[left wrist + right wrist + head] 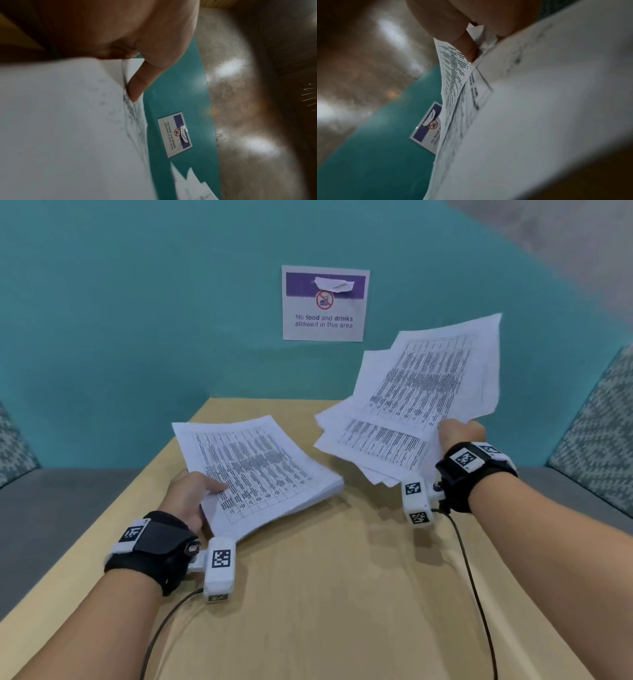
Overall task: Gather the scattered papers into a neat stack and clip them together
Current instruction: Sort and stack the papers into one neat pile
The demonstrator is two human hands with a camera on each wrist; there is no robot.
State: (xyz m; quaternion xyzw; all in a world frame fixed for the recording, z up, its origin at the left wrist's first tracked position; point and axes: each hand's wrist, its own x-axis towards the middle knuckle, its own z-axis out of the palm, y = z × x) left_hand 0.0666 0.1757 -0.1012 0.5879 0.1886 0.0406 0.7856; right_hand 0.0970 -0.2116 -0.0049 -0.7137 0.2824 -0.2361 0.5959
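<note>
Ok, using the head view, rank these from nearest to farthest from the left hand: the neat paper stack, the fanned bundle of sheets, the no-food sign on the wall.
1. Neat paper stack: gripped by the left hand at its near-left edge.
2. Fanned bundle of sheets: off to the right, held up by the right hand.
3. No-food sign: on the teal wall beyond the table.

left hand (pixel 186 494) holds a squared batch of printed white paper sheets (pixel 253 470) low over the left part of the light wooden table (pixel 325 594). right hand (pixel 460 434) holds a fanned bunch of printed white sheets (pixel 411 405) higher up, to the right, apart from the first. white no-food notice (pixel 325 302) on the teal wall (pixel 137 320) behind the table, between both bunches.
</note>
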